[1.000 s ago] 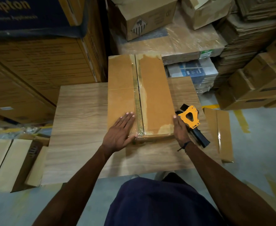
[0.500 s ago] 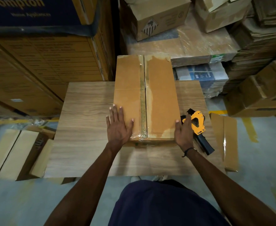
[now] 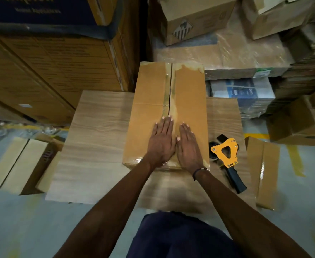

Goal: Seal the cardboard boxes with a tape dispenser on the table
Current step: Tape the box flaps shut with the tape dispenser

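A long brown cardboard box (image 3: 149,101) lies on the wooden table (image 3: 97,146), with clear tape running along its middle seam. My left hand (image 3: 161,143) and my right hand (image 3: 188,146) lie flat side by side on the near end of the box top, fingers straight, pressing on either side of the taped seam. The yellow tape dispenser (image 3: 226,155) with a black handle rests on the table just right of the box, untouched.
Flattened cardboard (image 3: 264,172) leans at the table's right edge. More boxes (image 3: 19,162) sit on the floor to the left. Tall stacked cartons (image 3: 50,67) and wrapped goods (image 3: 227,53) crowd the space behind the table.
My right hand left the box's right side near the dispenser and moved onto the top beside the seam. My left hand slid right toward the seam, so both now press together.
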{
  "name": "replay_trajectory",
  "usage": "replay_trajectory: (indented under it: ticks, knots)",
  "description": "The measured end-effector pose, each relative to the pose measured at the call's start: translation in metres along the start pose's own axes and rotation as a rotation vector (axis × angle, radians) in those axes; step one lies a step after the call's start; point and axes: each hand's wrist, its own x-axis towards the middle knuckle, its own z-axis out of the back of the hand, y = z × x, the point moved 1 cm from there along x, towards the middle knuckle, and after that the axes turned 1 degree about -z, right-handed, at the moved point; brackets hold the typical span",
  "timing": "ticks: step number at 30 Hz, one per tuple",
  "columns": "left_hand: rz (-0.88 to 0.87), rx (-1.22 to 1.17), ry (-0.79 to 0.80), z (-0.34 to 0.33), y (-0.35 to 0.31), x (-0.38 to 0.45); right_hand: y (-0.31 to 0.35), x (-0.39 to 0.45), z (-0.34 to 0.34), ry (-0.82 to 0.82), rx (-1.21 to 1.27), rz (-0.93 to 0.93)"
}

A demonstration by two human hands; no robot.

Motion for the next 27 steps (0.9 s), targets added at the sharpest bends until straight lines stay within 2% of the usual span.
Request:
replay_trajectory:
  ticks: [7, 12, 17, 19, 22, 25, 27]
  knots:
    - [0.06, 0.012, 0.032, 0.005, 0.022, 0.068, 0.002, -0.001, 0.0, 0.024, -0.075, 0.005]
    - [0.076, -0.012, -0.004, 0.002, 0.018, 0.05, 0.004, 0.0, 0.0, 0.031, -0.117, 0.012]
    - [0.114, -0.029, -0.053, 0.004, 0.005, -0.009, 0.001, 0.0, 0.006, 0.107, -0.183, 0.066]
    - [0.172, -0.046, -0.073, 0.008, 0.009, -0.032, -0.01, 0.0, 0.015, 0.092, -0.25, 0.056]
    - [0.359, -0.08, -0.128, 0.016, 0.034, -0.055, -0.032, 0.002, 0.03, 0.031, -0.25, -0.08]
    - [0.582, -0.155, -0.177, 0.024, 0.057, -0.068, -0.042, 0.004, 0.038, 0.018, -0.01, -0.164]
    - [0.649, -0.24, -0.197, 0.028, 0.059, -0.07, -0.041, 0.004, 0.039, 0.008, 0.148, -0.201]
